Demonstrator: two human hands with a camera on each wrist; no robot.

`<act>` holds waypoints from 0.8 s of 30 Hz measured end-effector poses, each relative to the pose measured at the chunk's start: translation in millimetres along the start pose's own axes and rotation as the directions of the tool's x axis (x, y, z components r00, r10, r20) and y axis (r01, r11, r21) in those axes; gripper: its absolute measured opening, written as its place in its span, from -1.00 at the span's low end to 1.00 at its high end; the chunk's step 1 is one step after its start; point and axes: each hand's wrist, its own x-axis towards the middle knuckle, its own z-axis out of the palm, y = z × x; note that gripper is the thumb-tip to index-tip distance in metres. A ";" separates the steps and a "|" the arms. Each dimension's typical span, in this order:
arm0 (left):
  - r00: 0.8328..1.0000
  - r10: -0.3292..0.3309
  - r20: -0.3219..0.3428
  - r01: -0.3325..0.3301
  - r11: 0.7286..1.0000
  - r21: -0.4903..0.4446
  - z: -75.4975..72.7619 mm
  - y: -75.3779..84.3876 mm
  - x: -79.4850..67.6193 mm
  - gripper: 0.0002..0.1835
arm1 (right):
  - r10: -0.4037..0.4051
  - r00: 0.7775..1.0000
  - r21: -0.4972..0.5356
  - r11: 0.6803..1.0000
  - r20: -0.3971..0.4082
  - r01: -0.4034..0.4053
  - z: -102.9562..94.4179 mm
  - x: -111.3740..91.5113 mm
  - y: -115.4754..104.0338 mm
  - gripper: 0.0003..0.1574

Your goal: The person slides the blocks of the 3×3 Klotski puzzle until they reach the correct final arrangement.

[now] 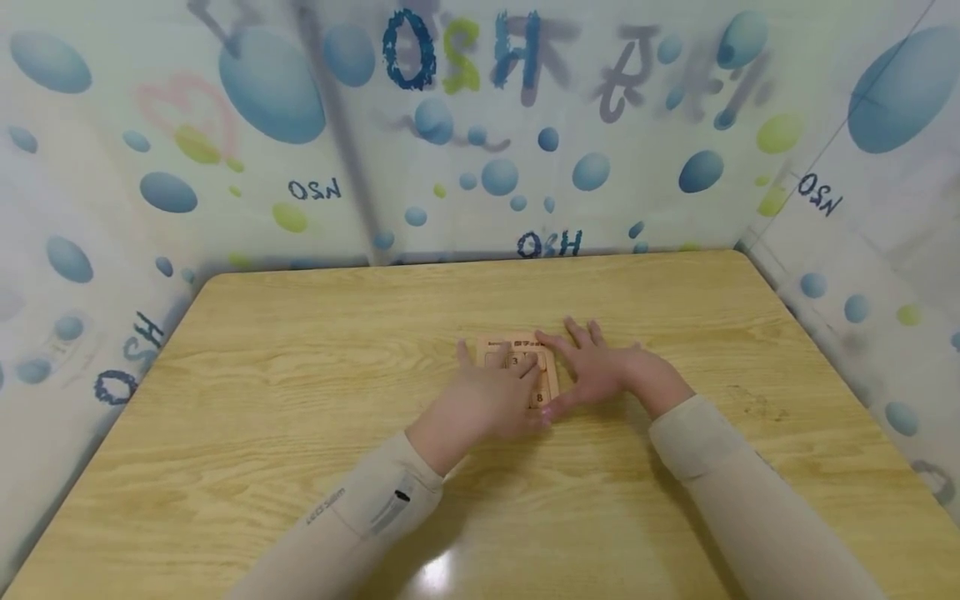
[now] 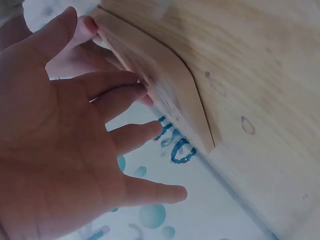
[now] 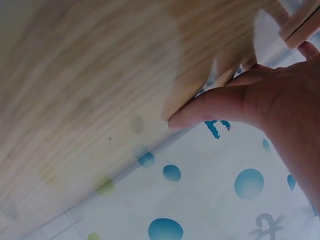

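A: What's nearest?
B: Two pale sleeves point(image 1: 708, 446), the left one with small dark lettering on it. The left hand point(image 1: 487, 400) comes next, fingers spread and mostly straight, some tips touching the board point(image 1: 553, 379) on its face.
A: Is it gripping anything?
B: No, just touching. The right hand point(image 1: 603, 371) is spread too: thumb by the board's near right corner, forefinger by the far right one, neither curled around it.
A: And how does the board look?
B: Small, wooden, squarish, light tan, with a plain border. From the left wrist its side shows thick and smooth, and the corner is rounded off. Dark lettering runs along the far border.
A: Any numbers?
B: A tile marked 3 point(image 1: 515, 362) in the far row, and an 8 point(image 1: 539, 398) by the near right corner. The left hand covers much of the rest, so I can't read the others.
A: Where is it?
B: Flat on the wood-grain table point(image 1: 285, 358), about midway across.
A: Beyond that?
B: A whitish wall point(image 1: 465, 200) with blue and green drops and reversed "H2O" lettering.
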 end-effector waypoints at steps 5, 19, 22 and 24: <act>1.000 0.005 0.019 -0.005 1.000 0.000 3.3 6.9 -8.0 -0.11 | 0.006 1.000 -0.006 1.000 -0.004 -0.006 -0.6 -0.3 -0.9 0.62; 0.996 -0.089 0.026 0.089 0.996 -0.005 -9.4 -13.8 -3.0 -0.06 | 0.009 1.000 -0.003 1.000 -0.004 -0.009 -1.8 0.2 1.1 0.64; 0.997 -0.070 0.034 0.070 0.998 -0.004 -5.9 -12.8 3.7 -0.01 | 0.011 1.000 0.003 1.000 -0.003 -0.011 -0.4 -0.1 1.4 0.64; 0.998 -0.048 0.032 0.048 0.999 -0.014 -4.6 -10.2 7.8 0.00 | 0.009 1.000 0.004 1.000 -0.003 -0.009 0.7 0.3 1.9 0.64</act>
